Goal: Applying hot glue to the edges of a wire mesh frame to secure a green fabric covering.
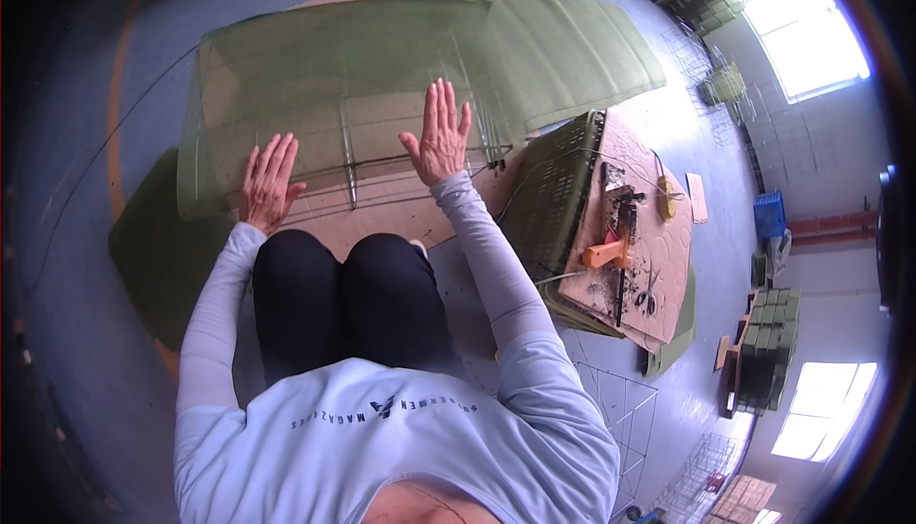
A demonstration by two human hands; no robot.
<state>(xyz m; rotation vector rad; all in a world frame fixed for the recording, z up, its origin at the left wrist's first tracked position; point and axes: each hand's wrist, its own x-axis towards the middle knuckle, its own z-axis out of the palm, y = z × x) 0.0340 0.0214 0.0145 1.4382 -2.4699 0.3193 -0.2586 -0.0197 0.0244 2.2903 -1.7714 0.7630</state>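
A sheer green mesh sheet (286,66) lies spread in front of my knees, over a thin metal wire frame (348,157) and brown cardboard (324,228). My left hand (272,183) is laid flat at the sheet's near left part, fingers stretched out. Farther right, my right hand (440,137) rests palm down on the mesh, with the thumb apart from the fingers. Neither hand grips anything. Through the mesh the wires of the frame show faintly. A second layer of green mesh (582,56) overlaps at the far right.
Right of me, a green perforated crate (553,190) bears a cardboard sheet (639,152) with an orange gun-shaped tool (606,254), scissors (648,297) and a yellow block with a cord (666,201). Darker green material (157,247) lies at the left. Wire frames (620,409) lie behind right.
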